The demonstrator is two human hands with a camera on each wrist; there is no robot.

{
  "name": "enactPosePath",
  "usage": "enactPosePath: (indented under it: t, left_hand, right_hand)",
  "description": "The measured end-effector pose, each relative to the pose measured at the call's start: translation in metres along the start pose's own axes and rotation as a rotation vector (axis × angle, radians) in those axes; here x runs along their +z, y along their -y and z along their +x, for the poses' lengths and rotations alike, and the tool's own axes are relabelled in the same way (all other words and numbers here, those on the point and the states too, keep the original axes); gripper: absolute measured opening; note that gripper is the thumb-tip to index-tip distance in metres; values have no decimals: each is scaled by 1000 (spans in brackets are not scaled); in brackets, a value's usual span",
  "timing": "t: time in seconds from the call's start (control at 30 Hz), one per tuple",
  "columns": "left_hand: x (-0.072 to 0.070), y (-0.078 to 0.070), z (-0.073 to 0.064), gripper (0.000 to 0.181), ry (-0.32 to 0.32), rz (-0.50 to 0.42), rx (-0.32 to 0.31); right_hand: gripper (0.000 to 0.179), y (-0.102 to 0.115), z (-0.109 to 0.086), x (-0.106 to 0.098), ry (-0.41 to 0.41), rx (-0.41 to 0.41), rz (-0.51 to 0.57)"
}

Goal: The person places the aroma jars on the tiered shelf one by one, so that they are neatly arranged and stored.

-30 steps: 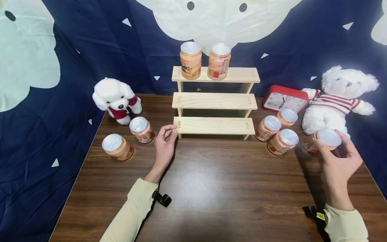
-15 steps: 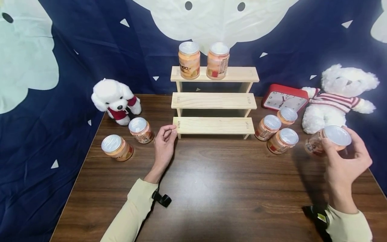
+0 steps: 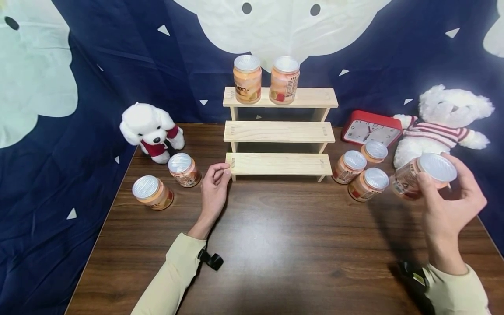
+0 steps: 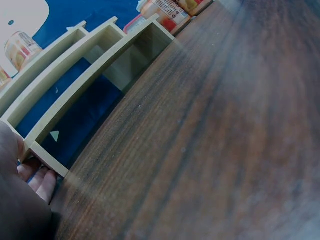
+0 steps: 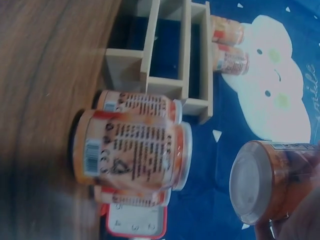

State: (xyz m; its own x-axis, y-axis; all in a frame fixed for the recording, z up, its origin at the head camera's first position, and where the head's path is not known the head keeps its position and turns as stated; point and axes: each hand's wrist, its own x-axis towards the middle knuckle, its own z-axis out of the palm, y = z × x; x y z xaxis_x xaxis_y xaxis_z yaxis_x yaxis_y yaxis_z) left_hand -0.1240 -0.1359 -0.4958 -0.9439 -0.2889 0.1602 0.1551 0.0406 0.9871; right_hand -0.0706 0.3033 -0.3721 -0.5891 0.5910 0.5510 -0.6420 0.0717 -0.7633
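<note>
My right hand [image 3: 453,212] grips a jar [image 3: 408,178] with orange contents and a silvery lid, thumb and fingers around it near the lid. In the right wrist view this jar [image 5: 252,182] hangs above table level, its round base facing the camera. My left hand [image 3: 214,188] pinches the left end of the lowest step on a three-step wooden display shelf [image 3: 279,164]. Seen from the left wrist, its fingers [image 4: 46,184] lie against the shelf's end. Two similar jars [image 3: 247,81] stand on the top step, toward its left and middle.
Three more jars [image 3: 368,184] cluster right of the shelf, before a red clock [image 3: 372,128] and a white teddy bear [image 3: 449,109]. At left, two jars [image 3: 152,192] stand near a white plush dog [image 3: 147,127]. A dark blue cloth [image 3: 189,57] hangs behind the brown table [image 3: 275,249].
My right hand has raised the jar off the table beside the bear, first shifting right, then upward. The jar has tilted, its lid leaning right. My left hand stays at the shelf.
</note>
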Motion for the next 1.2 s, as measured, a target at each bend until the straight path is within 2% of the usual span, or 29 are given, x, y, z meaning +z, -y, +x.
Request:
enactPosePath:
  t: [0.17,0.5,0.7,0.93,1.2]
  left_hand:
    - [3,-5,-1,19,-8,-15,-20]
    - [3,-3,-1,19,-7,3,-22]
    - [4,-4,0,19,0,0,0]
    - [3,-3,0,20,-3,-7,-7]
    - [2,-3,-1,19,-8,-6,1]
  right_hand:
    - [53,-1,2,10,38,0,0]
    - [58,1,4,38,108,30,125]
    - [55,-2,5,51,127,43,91]
    - [51,-9,6,70,174,10,0]
    - [49,-20,15,91,206,53,49]
